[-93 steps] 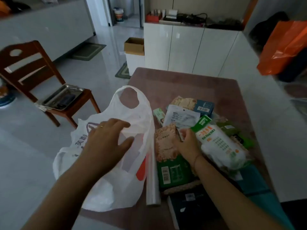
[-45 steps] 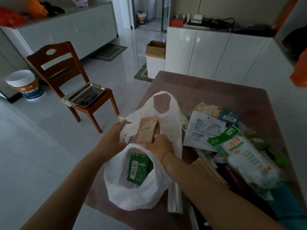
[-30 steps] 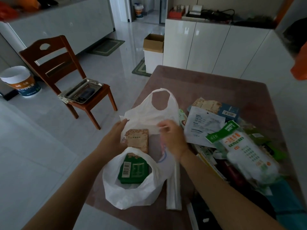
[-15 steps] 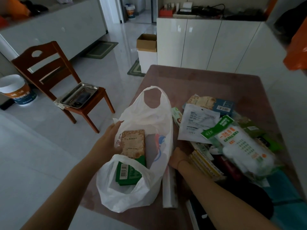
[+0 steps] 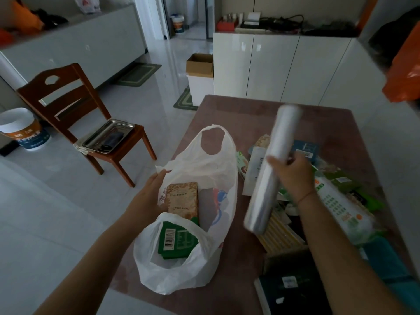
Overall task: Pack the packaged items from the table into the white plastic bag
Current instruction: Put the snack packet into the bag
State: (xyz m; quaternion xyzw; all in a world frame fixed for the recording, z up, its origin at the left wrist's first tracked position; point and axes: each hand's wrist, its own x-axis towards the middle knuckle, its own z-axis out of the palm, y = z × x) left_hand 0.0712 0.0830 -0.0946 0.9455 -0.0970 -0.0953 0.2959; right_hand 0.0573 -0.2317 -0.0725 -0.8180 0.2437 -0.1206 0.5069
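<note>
this is a home, most likely a dining or living room. a wooden dining chair (image 5: 75,105) with a metal tray (image 5: 109,135) on its seat stands on a glossy tiled floor (image 5: 56,212) with small mats (image 5: 136,75) on it, and white gloss cabinets (image 5: 272,67) line the walls. household packets (image 5: 341,208) clutter the pinkish worktop (image 5: 250,114).

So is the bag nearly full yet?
Not nearly. Done: one tan and green packet lies in the bag. In hand: the right hand holds a clear roll above the table, while the left hand grips the bag's rim open. Left: a pile of packets on the table.
</note>
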